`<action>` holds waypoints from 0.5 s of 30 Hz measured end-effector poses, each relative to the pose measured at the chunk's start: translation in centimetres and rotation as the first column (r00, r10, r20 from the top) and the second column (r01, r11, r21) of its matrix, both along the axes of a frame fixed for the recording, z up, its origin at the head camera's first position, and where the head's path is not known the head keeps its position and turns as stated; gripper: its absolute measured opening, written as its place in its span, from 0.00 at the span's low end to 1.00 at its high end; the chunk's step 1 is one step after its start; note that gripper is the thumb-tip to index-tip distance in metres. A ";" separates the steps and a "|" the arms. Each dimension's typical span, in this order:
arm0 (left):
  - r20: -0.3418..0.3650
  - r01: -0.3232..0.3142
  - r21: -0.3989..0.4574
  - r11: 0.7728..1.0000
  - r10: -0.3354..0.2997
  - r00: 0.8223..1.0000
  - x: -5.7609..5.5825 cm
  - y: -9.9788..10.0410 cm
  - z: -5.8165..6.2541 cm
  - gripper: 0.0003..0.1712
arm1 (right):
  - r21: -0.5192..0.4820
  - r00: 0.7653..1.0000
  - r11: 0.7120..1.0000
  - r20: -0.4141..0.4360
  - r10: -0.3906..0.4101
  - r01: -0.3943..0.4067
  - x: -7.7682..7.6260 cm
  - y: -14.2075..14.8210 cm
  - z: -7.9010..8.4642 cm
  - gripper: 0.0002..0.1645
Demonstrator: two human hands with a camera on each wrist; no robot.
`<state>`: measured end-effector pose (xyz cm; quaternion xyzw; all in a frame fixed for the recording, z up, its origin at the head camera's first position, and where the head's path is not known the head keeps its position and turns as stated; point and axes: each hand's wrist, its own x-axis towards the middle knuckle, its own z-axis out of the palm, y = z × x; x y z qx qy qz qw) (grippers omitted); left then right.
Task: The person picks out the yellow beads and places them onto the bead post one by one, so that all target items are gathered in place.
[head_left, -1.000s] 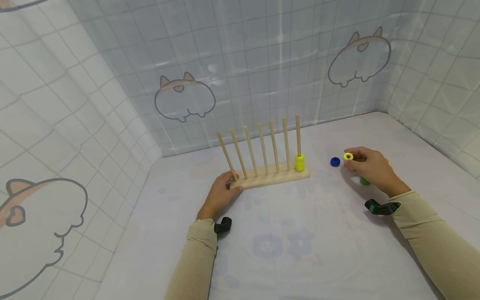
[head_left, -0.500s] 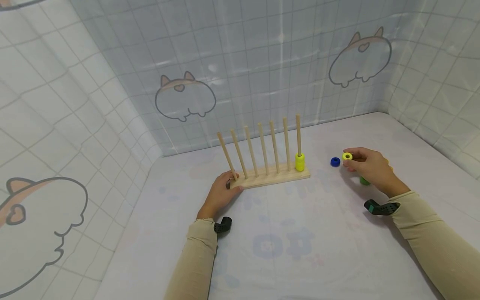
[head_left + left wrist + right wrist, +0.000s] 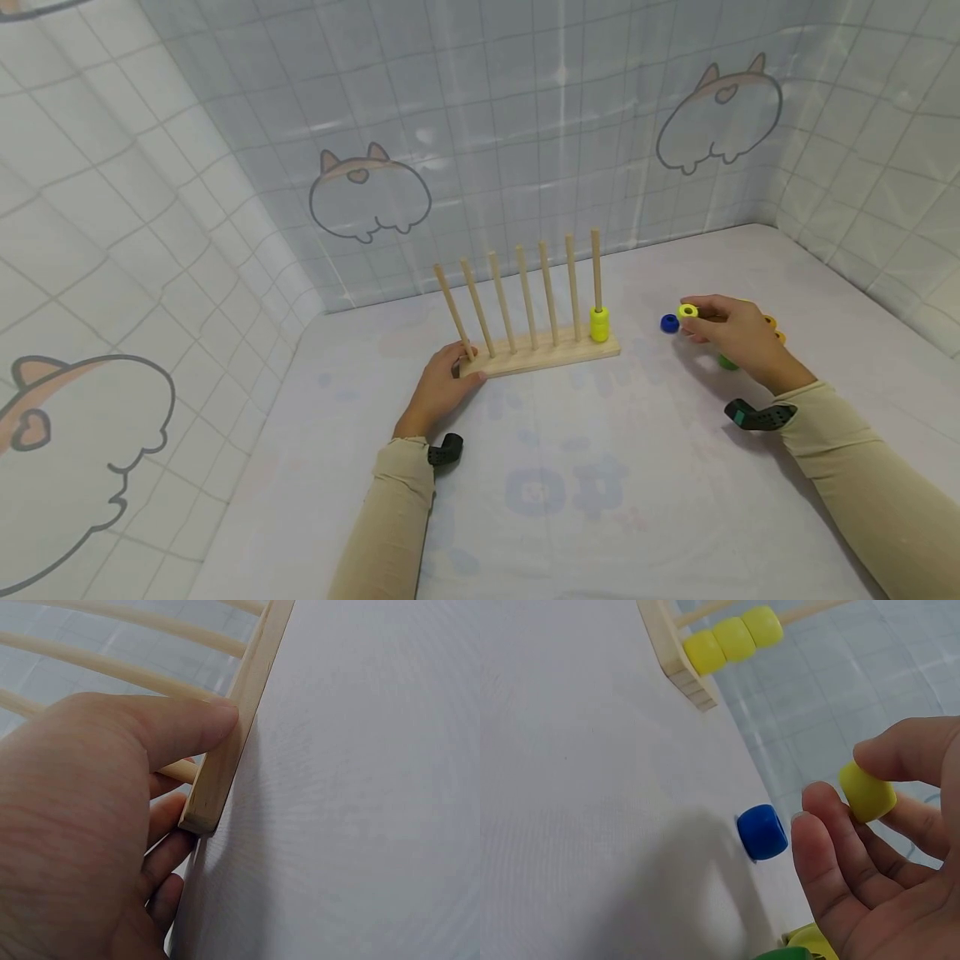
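Three yellow beads (image 3: 733, 639) threaded, six pegs (image 3: 527, 296) bare.
Right-hand grip (image 3: 738, 333) pinches fourth yellow bead (image 3: 867, 793); left-hand grip (image 3: 438, 385) holds base (image 3: 543, 359); blue bead (image 3: 762, 832), green bead (image 3: 727, 362) unthreaded.

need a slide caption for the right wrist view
Right hand pinches a yellow bead; nearby, three yellow beads on a peg and a loose blue bead.

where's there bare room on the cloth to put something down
Wide bare cloth lies in front of the wooden rack, between the left sleeve and right sleeve. A smaller patch separates the rack's right end from the blue bead. Crowded: around the right grip, with green bead and orange beads close.
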<state>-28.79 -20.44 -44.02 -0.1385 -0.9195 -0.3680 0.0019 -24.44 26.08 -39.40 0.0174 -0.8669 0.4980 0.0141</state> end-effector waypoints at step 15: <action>-0.005 0.005 -0.004 1.000 -0.005 1.000 -0.2 0.0 -0.3 0.29 | -0.009 0.999 1.000 0.035 0.017 -0.017 -0.3 -1.1 0.5 0.39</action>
